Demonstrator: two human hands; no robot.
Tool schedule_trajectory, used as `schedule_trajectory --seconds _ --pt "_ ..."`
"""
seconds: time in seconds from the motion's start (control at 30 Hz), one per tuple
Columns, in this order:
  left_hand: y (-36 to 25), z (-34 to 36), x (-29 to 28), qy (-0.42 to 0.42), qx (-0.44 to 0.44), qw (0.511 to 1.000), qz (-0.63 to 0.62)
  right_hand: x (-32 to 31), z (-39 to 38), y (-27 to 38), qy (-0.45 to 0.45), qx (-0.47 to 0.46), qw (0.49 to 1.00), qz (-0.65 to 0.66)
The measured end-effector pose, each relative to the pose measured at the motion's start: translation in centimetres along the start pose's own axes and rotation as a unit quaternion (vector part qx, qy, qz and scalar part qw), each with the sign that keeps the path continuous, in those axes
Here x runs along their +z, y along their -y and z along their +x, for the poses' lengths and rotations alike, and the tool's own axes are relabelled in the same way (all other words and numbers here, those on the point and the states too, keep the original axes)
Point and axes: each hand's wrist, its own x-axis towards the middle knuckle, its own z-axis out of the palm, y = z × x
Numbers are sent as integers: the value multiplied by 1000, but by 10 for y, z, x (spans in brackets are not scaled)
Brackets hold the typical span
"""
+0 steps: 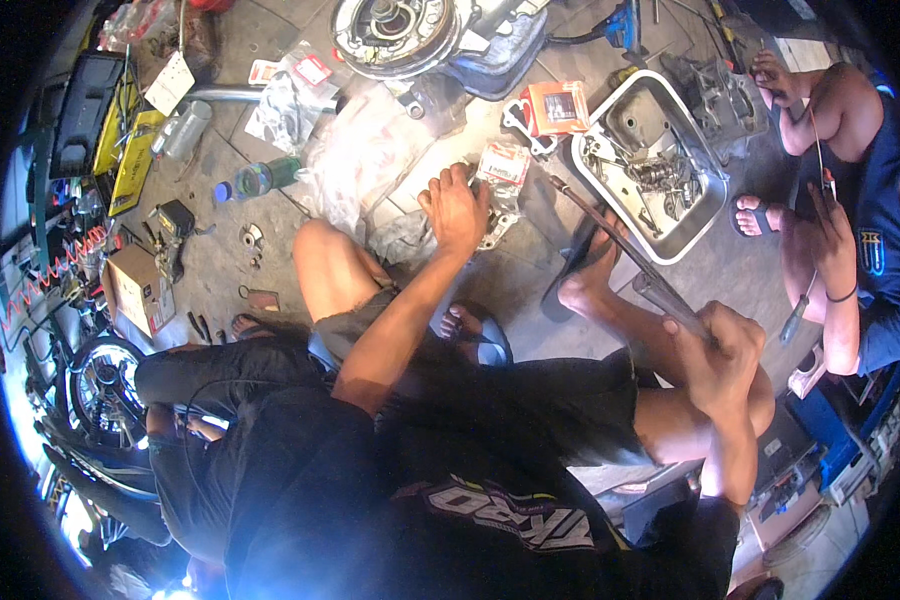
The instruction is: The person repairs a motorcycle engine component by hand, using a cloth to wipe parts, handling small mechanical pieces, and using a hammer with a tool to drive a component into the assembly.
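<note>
My right hand (722, 355) is closed around the thick end of a long, dark metal wrench-like tool (625, 248). Its slim shaft slants up and left, ending in a narrow tip above the floor. My left hand (456, 212) reaches down with bent fingers, closed at a small dark thing mostly hidden by the fingertips. Right beside those fingers lie a small clear packet with a red-and-white label (503, 166) and a pale metal part (497, 232), partly covered by the hand. A crumpled clear plastic bag (355, 150) spreads out to the left.
A white tray (686, 236) of metal parts stands at right, by an orange box (557, 108). A wheel hub (385, 40) lies at the far side. A bottle (258, 178) is left. Another person (855, 230) sits at right holding a screwdriver (796, 318).
</note>
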Motion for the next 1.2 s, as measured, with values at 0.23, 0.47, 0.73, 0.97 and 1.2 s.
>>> schedule_trajectory --seconds 0.23,0.47,0.73,0.97,1.2 --pt "-11 -24 -8 -47 99 992 55 0 3 -1 9 16 1000 9" --pt "-9 -22 0 -4 -64 998 23 6 6 2 12 8 1000 25" --pt "-14 -30 10 -77 -23 993 -86 5 10 5 15 9 1000 13" --pt "3 -16 25 -131 17 971 -198 7 10 7 15 -1 1000 6" --pt "10 -22 27 -79 97 981 -151 13 11 13 28 6 999 20"
